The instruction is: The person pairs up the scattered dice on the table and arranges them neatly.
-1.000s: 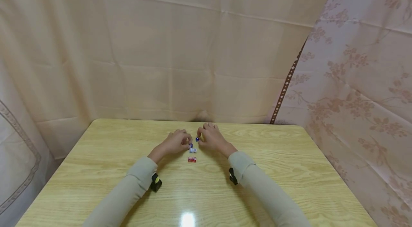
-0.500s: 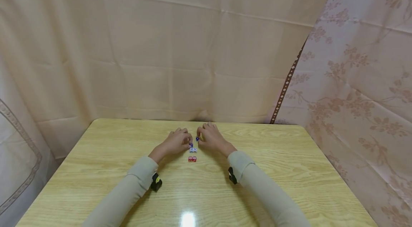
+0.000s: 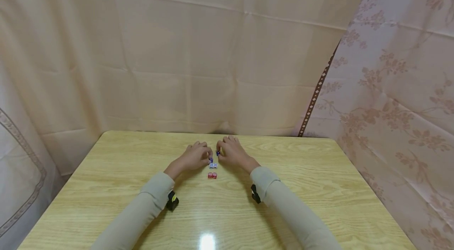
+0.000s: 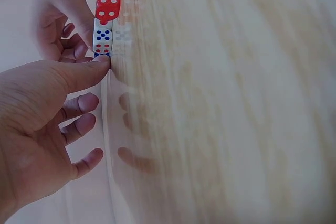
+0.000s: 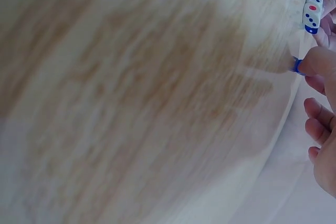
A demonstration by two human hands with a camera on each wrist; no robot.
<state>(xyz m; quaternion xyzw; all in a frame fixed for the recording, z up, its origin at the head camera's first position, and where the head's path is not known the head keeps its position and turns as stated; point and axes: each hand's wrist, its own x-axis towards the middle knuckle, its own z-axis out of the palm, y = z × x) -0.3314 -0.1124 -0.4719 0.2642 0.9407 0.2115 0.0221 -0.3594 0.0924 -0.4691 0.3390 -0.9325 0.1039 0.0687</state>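
Note:
Six-sided dice lie mid-table toward the back: two red dice (image 3: 212,176), two white dice (image 3: 213,165) behind them, and two blue ones farther back. My left hand (image 3: 196,156) pinches one blue die (image 3: 211,160) between thumb and finger, right behind the left white die. Slightly farther back and to the right, my right hand (image 3: 233,152) pinches the other blue die (image 3: 218,153), which stands apart from the first. In the right wrist view the thumb mostly covers that blue die (image 5: 297,66). The left thumb hides most of its own blue die (image 4: 100,54) in the left wrist view.
A wood-grain table (image 3: 305,202) with a glossy top lies under the hands. Beige cloth (image 3: 177,64) hangs behind its far edge, and floral cloth (image 3: 408,104) hangs on the right. A black strap device (image 3: 172,201) sits at the left wrist.

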